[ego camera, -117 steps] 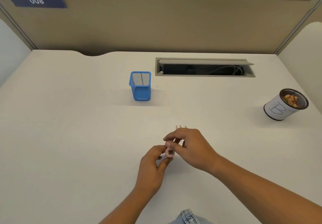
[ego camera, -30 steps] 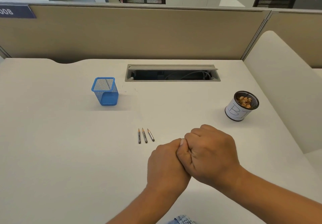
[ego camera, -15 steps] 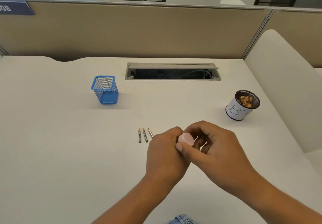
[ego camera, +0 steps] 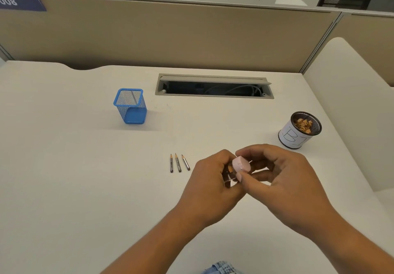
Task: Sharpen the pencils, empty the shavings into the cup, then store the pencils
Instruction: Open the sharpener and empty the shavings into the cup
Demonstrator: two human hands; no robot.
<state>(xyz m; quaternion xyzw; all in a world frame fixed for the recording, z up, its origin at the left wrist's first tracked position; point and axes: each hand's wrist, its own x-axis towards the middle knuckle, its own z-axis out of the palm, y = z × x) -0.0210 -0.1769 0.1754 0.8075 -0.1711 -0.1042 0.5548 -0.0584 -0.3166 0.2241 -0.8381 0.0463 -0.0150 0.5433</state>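
Gripping a small pink plastic pencil sharpener (ego camera: 241, 164) between them, the left hand (ego camera: 210, 185) and right hand (ego camera: 279, 177) meet at desk centre. Three short grey pencils (ego camera: 178, 163) lie at nine o'clock of the hands; the shavings-filled white-wrapped black mesh cup (ego camera: 299, 130) stands at two o'clock, the blue mesh pencil holder (ego camera: 131, 106) at ten.

head cam | looks forward-down over desk (ego camera: 64, 188) | hands near, partition (ego camera: 170, 34) far

Pencils (ego camera: 178, 163) between holder (ego camera: 131, 106), cup (ego camera: 299, 129)
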